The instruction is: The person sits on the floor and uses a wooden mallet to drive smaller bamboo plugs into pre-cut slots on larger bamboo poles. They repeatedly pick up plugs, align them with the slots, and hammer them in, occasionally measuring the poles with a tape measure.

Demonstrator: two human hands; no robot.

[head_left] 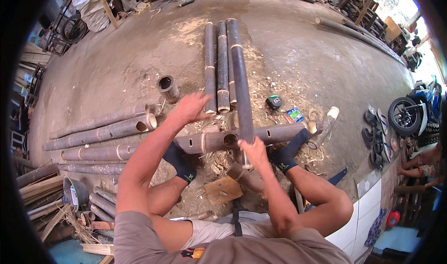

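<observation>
My right hand (253,151) is closed round the near end of a dark bamboo pole (240,80) that points away from me. This pole passes over a thicker bamboo pole (214,141) lying crosswise by my feet, with a round hole and small rectangular slots cut in it. My left hand (193,108), slightly blurred, is held out with its fingers stretched and nothing in it. Close by its fingertips are the near ends of two bamboo poles, a left one (210,73) and a right one (223,71), lying side by side. An upright bamboo cup (168,90) stands beyond my left wrist.
A tape measure (274,101) and a blue-green packet (294,115) lie right of the poles among shavings. More cut bamboo (107,131) lies left, near a grey bucket (77,189). A wooden board (222,191) and saw blade (338,176) are near my legs. Sandals (376,143) and a motorbike (405,115) stand right.
</observation>
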